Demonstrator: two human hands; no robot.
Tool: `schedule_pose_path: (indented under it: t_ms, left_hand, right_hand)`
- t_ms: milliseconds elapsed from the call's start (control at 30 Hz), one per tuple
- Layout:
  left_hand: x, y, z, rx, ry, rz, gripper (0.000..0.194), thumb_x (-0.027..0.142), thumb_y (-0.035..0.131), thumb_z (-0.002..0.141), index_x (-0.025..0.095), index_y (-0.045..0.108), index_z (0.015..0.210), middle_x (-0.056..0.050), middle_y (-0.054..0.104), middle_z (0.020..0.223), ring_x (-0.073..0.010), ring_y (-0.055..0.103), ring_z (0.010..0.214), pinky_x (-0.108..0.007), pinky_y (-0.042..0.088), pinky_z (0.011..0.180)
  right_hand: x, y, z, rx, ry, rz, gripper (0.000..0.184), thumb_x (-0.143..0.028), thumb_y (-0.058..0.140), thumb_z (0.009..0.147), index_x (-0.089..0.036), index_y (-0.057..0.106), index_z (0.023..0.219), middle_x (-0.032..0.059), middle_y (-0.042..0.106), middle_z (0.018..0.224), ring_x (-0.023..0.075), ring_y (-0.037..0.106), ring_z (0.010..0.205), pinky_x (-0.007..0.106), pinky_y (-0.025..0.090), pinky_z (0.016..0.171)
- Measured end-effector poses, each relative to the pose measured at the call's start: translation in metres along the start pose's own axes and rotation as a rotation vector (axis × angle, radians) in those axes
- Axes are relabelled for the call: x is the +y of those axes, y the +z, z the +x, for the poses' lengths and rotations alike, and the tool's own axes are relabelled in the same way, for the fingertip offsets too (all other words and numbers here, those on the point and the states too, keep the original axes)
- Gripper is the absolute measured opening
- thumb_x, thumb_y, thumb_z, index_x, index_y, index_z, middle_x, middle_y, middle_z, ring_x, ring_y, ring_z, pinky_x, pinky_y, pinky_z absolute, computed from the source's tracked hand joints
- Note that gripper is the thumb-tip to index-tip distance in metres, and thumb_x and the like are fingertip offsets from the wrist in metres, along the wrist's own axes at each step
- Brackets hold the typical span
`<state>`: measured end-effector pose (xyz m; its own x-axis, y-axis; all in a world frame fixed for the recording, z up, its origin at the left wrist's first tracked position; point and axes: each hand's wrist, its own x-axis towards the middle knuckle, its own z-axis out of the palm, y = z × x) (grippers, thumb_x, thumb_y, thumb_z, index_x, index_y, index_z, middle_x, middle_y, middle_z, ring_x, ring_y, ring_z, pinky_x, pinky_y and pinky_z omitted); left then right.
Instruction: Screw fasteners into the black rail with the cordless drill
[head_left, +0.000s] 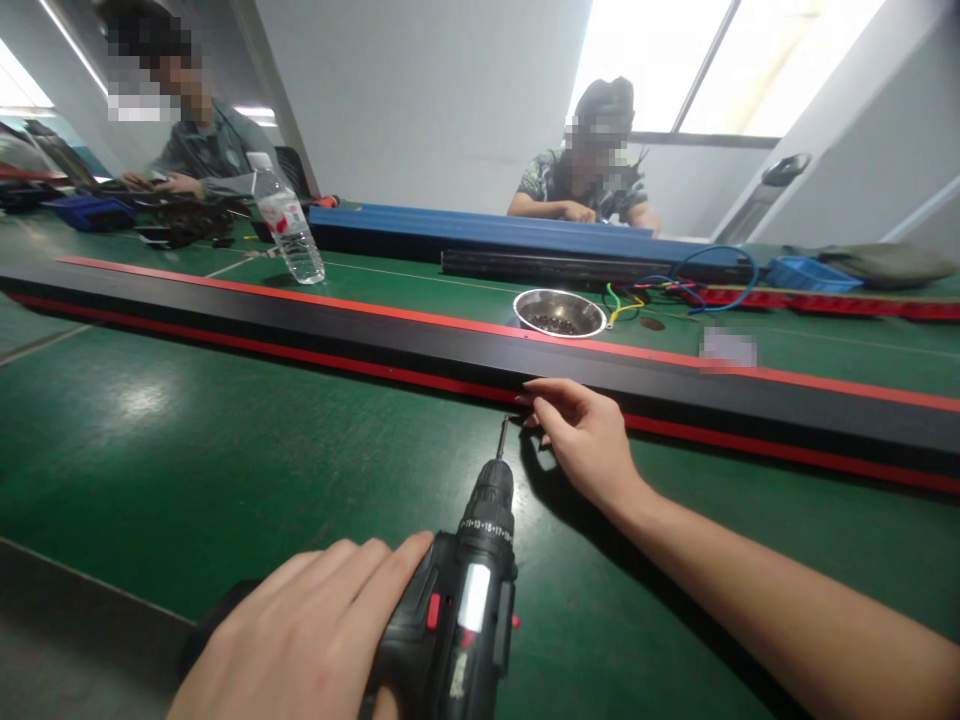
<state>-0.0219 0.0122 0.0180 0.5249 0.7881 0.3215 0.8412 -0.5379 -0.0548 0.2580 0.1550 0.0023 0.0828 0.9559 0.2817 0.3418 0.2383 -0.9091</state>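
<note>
My left hand is wrapped round a black cordless drill, at the bottom of the view. The drill points away from me, and its thin bit reaches toward the long black bar with red edges. Close to the bit's tip is my right hand, its fingers bent and drawn together beside the bar's near red edge. Whatever those fingertips pinch is too small to make out. Beyond the bar stands a round metal bowl with many small dark pieces inside.
The bar crosses the whole green table. Behind it stand a water bottle, a long blue profile, coloured wires and a blue tray. Two people sit across the table.
</note>
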Motion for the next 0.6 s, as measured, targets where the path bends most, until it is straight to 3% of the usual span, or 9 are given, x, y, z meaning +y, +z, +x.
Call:
schedule_pose_path:
  t_ms: [67, 267, 467, 600]
  left_hand:
    - [0.003, -0.003, 0.011, -0.008, -0.005, -0.031, 0.062, 0.021, 0.056, 0.071, 0.028, 0.062, 0.133, 0.000, 0.077, 0.103, -0.0201, 0.072, 0.084, -0.037, 0.053, 0.074]
    - [0.012, -0.007, 0.030, -0.034, -0.059, -0.053, 0.052, 0.024, 0.056, 0.079, 0.027, 0.064, 0.131, -0.001, 0.076, 0.105, -0.0210, 0.072, 0.086, -0.040, 0.053, 0.077]
    - [0.011, -0.002, 0.023, -0.089, -0.067, -0.014, 0.065, 0.021, 0.056, 0.074, 0.026, 0.061, 0.138, -0.001, 0.076, 0.115, -0.0226, 0.072, 0.096, -0.042, 0.052, 0.086]
    - [0.013, -0.001, 0.026, -0.062, -0.055, 0.010, 0.069, 0.019, 0.053, 0.071, 0.026, 0.061, 0.139, -0.001, 0.076, 0.118, -0.0233, 0.072, 0.100, -0.043, 0.051, 0.090]
  right_hand:
    - [-0.002, 0.000, -0.001, 0.049, 0.000, 0.029, 0.023, -0.028, 0.067, 0.091, -0.018, 0.080, 0.106, 0.0092, 0.083, 0.094, 0.0220, 0.076, 0.074, 0.038, 0.063, 0.072]
    - [-0.006, 0.000, -0.002, 0.122, -0.025, 0.070, 0.018, -0.026, 0.067, 0.089, -0.018, 0.079, 0.099, 0.0085, 0.082, 0.090, 0.0209, 0.075, 0.072, 0.034, 0.061, 0.068]
    - [-0.005, 0.000, -0.002, 0.096, -0.046, 0.037, 0.019, -0.025, 0.066, 0.090, -0.018, 0.080, 0.101, 0.0072, 0.082, 0.090, 0.0199, 0.074, 0.073, 0.035, 0.060, 0.072]
    - [-0.006, -0.001, -0.002, 0.068, -0.058, 0.007, 0.021, -0.023, 0.065, 0.090, -0.017, 0.080, 0.103, 0.0069, 0.082, 0.091, 0.0191, 0.074, 0.073, 0.035, 0.060, 0.074]
